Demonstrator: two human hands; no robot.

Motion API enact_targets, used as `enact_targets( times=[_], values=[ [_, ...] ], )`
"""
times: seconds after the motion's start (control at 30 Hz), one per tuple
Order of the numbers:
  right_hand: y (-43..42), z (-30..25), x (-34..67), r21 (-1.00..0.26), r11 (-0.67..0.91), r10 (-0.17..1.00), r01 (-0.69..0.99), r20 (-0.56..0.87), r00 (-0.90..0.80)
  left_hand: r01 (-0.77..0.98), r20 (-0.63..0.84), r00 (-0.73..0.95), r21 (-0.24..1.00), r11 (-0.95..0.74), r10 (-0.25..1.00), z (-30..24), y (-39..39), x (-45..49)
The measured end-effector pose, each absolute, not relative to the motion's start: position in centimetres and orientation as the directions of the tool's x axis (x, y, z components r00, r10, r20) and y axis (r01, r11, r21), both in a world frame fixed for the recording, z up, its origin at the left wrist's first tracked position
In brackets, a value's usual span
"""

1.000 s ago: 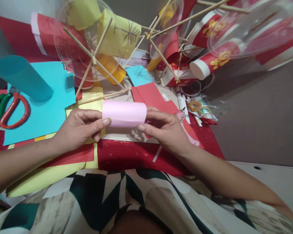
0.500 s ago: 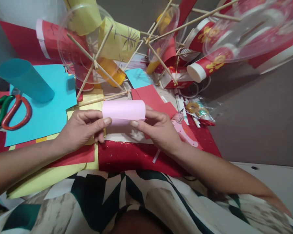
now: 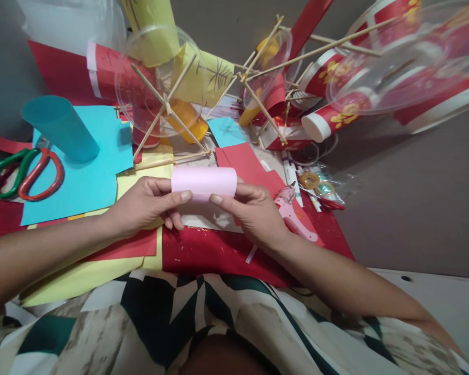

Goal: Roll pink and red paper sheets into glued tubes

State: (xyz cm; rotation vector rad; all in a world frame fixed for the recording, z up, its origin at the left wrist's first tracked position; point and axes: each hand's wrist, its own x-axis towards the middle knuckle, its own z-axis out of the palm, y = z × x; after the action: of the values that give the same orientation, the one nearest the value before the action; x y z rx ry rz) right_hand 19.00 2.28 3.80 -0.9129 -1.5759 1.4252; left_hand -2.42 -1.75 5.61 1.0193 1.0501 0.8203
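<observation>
One pink paper roll (image 3: 204,181), level above the table (image 3: 219,252): left hand (image 3: 151,204) half-closed, gripping its left end; right hand (image 3: 256,211) likewise at the right. One teal cup (image 3: 68,130), two scissor handles (image 3: 33,173), one pink tool (image 3: 295,220), perhaps a glue gun.

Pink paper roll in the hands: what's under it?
Part of a pale board shows below the pink paper roll, between the left hand and right hand holding its ends. What lies directly behind the roll and hands is covered from view.
</observation>
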Motion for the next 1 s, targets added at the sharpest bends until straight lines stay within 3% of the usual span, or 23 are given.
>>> enact_targets(
  times=[0.33, 0.47, 0.6, 0.8, 1.0],
  values=[
    [1.9, 3.8, 18.6, -0.997, 0.083, 0.920, 0.002, 0.076, -0.385, -0.093, -0.175, 0.148, 0.977, 0.190, 0.973, 5.5, -2.0, -2.7],
    [2.4, 4.2, 19.0, -0.987, 0.130, 0.973, -0.096, 0.145, -0.180, -0.246, -0.160, 0.086, 0.953, 0.177, 0.983, 5.5, -1.3, -3.7],
    [3.2, 5.5, 20.1, -0.967, 0.182, 0.983, -0.176, 0.182, 0.018, -0.421, -0.212, 0.145, 0.871, 0.254, 0.966, 6.0, -0.3, -4.9],
    [3.3, 6.6, 21.5, -0.876, 0.443, 0.896, -0.191, 0.430, 0.107, -0.557, -0.240, 0.193, 0.771, 0.308, 0.951, 6.5, 0.3, -5.8],
    [2.3, 7.2, 21.9, -0.737, 0.673, 0.739, 0.059, 0.674, -0.003, -0.503, -0.301, 0.220, 0.780, 0.372, 0.928, 6.7, 0.2, -5.8]
  ],
)
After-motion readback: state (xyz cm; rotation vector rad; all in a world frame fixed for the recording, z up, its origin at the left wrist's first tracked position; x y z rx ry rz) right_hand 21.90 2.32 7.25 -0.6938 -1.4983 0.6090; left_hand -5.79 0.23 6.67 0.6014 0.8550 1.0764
